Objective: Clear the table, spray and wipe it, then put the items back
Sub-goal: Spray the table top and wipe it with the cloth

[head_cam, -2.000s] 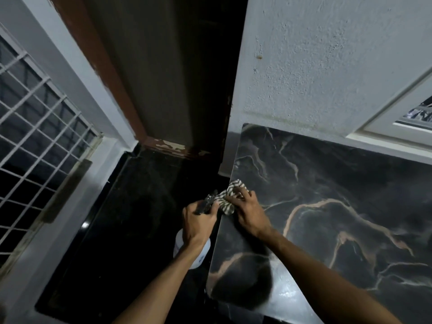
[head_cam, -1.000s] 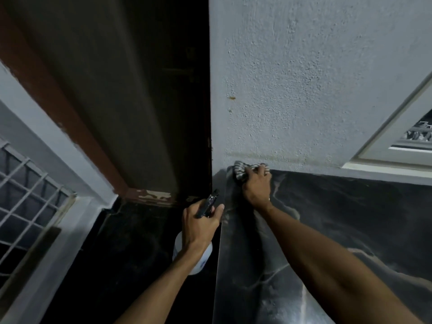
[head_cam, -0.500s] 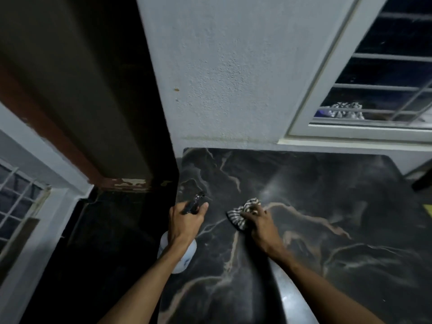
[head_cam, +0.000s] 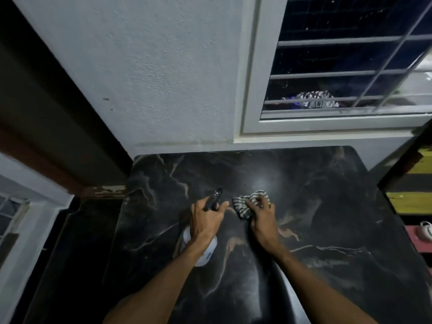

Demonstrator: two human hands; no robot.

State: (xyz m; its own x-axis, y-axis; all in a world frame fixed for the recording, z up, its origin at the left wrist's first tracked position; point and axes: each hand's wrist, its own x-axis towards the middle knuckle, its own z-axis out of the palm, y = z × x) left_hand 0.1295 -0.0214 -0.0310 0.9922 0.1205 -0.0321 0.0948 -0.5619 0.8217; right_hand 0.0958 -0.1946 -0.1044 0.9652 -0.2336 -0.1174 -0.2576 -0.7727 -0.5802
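A black marble table (head_cam: 327, 206) with pale veins fills the lower middle of the head view, pushed against a grey wall. My left hand (head_cam: 205, 220) grips a spray bottle (head_cam: 203, 251) by its neck; the dark nozzle points away from me and the white body hangs below my wrist. My right hand (head_cam: 263, 220) presses a striped black-and-white cloth (head_cam: 247, 203) flat on the tabletop just right of the bottle. A faint bright sheen lies on the marble beyond the cloth.
A barred window (head_cam: 350, 66) is above the table's far right, with a striped cloth behind the bars. A dark doorway (head_cam: 46, 113) and dark floor lie left of the table. Yellow-and-black shelving (head_cam: 413, 183) and a pink surface with a white shoe (head_cam: 424, 232) stand at the right.
My right hand has slid the cloth from the table's far left corner by the wall back toward the middle. My left hand keeps its hold on the spray bottle. The view has swung right.
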